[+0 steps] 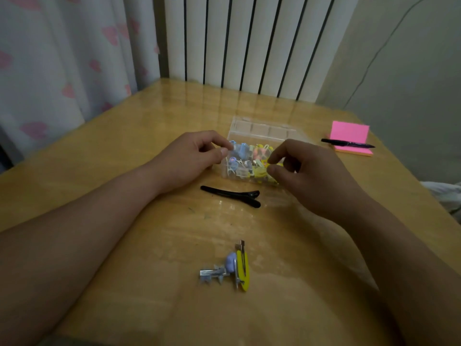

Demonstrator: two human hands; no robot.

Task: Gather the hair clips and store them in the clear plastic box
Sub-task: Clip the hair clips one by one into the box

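**Both hands at the clip box**

The clear plastic box (238, 175) sits on the wooden table (119, 151) a little right of the middle, its lid standing open behind it. Inside is a jumble of hair clips (252, 157) – blue at the left end, pink in the middle, yellow at the right.

The left hand (189, 158) is at the box's left end, fingers curled, thumb and forefinger pinching the rim there. The right hand (311, 176) is over the right end with thumb and forefinger drawn close above the yellow clips – I cannot tell whether they grip anything.

Just in front of the box lies a long black duckbill clip (230, 193), apart from both hands. Nearer the table's front edge three more clips lie in a touching cluster: a yellow snap clip (243, 269), a lilac clip (230, 262) and a silver-blue clip (214, 273).

Near the right edge a black pen (348, 144) rests across a pink sticky-note pad (349, 133). Behind the far edge are a white radiator (249, 41) and a heart-print curtain (50, 58).
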